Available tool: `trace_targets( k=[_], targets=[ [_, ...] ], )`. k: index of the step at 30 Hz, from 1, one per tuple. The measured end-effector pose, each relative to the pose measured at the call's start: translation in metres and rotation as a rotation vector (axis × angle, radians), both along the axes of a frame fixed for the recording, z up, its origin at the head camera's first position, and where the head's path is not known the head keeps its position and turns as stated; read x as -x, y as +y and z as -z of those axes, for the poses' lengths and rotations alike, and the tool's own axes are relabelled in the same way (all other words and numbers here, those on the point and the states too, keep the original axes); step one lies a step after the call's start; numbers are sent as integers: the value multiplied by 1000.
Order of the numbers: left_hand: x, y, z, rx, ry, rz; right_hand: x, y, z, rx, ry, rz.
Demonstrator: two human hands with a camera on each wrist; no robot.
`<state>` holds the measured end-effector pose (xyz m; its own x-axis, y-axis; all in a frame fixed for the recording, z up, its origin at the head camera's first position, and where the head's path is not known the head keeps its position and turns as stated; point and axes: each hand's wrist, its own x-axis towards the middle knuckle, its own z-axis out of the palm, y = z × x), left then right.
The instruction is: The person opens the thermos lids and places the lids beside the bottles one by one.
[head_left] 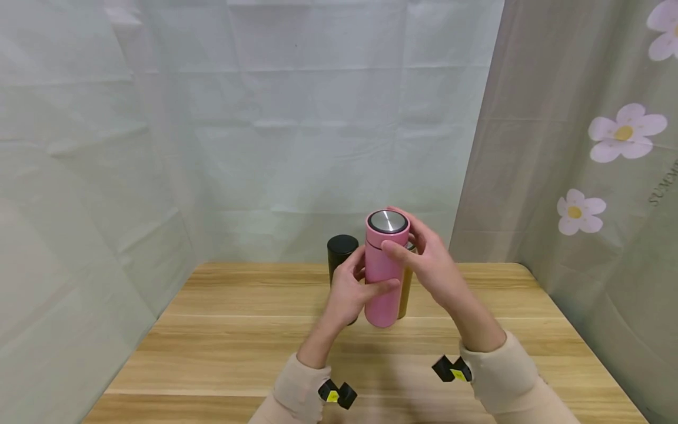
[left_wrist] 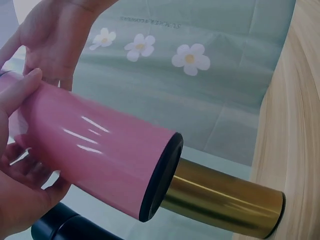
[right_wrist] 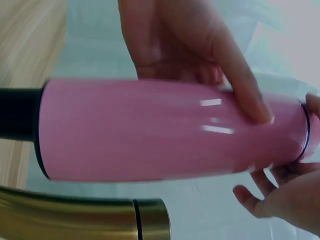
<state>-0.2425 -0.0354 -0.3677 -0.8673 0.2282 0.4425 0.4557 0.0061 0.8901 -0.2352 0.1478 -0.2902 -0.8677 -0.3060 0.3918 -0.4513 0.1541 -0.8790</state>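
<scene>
A pink thermos flask (head_left: 382,266) with a silver-topped lid (head_left: 388,221) is held upright above the table, in front of two other flasks. My left hand (head_left: 346,294) grips its body from the left, thumb across the near side. From the right, my right hand (head_left: 435,268) holds the upper part around the lid, thumb in front and fingers behind. The dark base of the pink flask shows off the tabletop in the left wrist view. Behind it stand a black flask (head_left: 340,254) and a gold flask (head_left: 406,294), both partly hidden.
The wooden table (head_left: 238,341) reaches back to a pale hanging sheet (head_left: 318,118). A curtain with white flowers (head_left: 625,132) hangs on the right. Small black devices (head_left: 452,369) sit at both sleeve cuffs.
</scene>
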Motion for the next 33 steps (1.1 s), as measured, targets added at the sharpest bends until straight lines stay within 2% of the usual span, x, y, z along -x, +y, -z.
trace_targets(
  k=[5,13,21,28,33],
  targets=[
    [0,1,1,10,-11,-44,-2,-10,3,9,28,92],
    [0,1,0,-1,7,5,-4,-8,0,12,31,143],
    [1,-2,-3,38,9,62,-2,2,-5,-17,-11,90],
    [2,-5,-5,56,8,124,3,9,-7,-1,-27,-37],
    [1,-4,-5,38,-8,118,4,10,-7,16,-48,-94]
  ],
)
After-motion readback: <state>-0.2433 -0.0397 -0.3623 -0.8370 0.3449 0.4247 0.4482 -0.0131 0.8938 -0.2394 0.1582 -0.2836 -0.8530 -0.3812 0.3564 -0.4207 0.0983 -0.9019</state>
